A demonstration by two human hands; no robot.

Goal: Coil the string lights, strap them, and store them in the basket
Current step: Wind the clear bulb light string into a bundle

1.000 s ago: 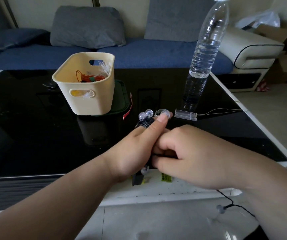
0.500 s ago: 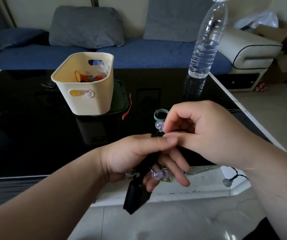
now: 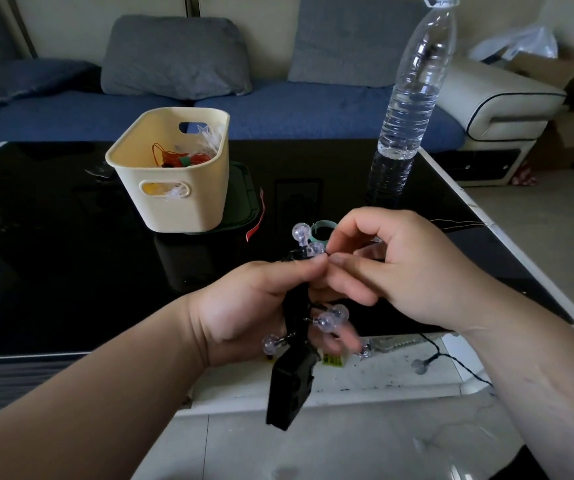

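1. We clamp the string lights (image 3: 297, 303) bundle in our curled left hand (image 3: 250, 306) over the desk (image 3: 53, 254) edge, so the loops can't spring.
2. Our right hand (image 3: 396, 271) pinches the wire at the bundle's top, probably feeding a turn.
3. The basket (image 3: 192, 213) waits well apart.

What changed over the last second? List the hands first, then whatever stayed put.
The right hand rose to the top of the coiled string lights, where it now pinches the wire beside the left thumb. The left hand still grips the coil; the black battery box now hangs in view beneath it. The basket, water bottle and green strap stayed put.
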